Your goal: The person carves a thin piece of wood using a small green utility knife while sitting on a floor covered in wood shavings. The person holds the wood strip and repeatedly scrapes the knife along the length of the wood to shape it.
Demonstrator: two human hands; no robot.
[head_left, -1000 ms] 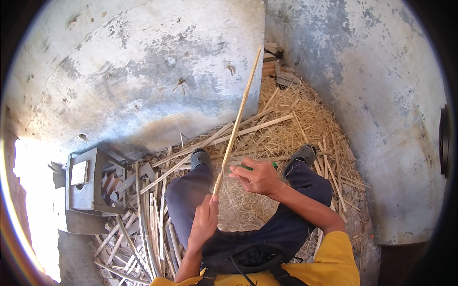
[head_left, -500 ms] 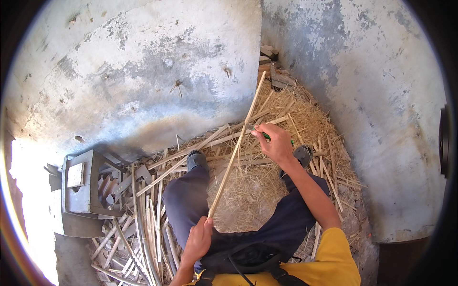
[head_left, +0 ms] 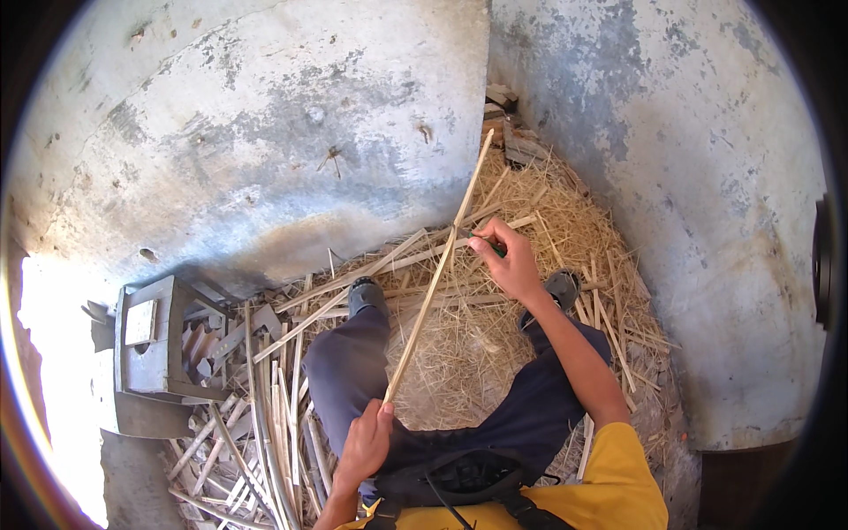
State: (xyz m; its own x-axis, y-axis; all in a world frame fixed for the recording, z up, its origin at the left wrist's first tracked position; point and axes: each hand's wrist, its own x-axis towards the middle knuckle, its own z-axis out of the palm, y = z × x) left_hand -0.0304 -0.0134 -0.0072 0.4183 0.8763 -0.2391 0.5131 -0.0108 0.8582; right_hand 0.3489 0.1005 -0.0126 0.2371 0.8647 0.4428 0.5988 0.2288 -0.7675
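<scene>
A long, thin pale wooden stick (head_left: 426,306) slants up and away from my lap toward the far corner. Its near end sits in my left hand (head_left: 365,447), whose fingers are closed round it. My right hand (head_left: 514,265) grips a small knife (head_left: 502,251) with a green handle. The short blade meets the stick's right side a little above its middle, where the wood looks notched or jointed. Most of the handle is covered by my fingers. Both my feet rest on the straw, on either side of the stick.
Straw and shavings (head_left: 459,353) cover the floor between my legs. Several long sticks (head_left: 287,415) lie heaped at left, beside a grey wooden stool-like frame (head_left: 150,344) on its side. Worn plaster walls (head_left: 291,115) meet at the far corner, near some wood pieces (head_left: 523,146).
My right hand has turned slightly and its fingers have shifted on the knife, hiding more of the green handle. The stick and my left hand stay nearly in place.
</scene>
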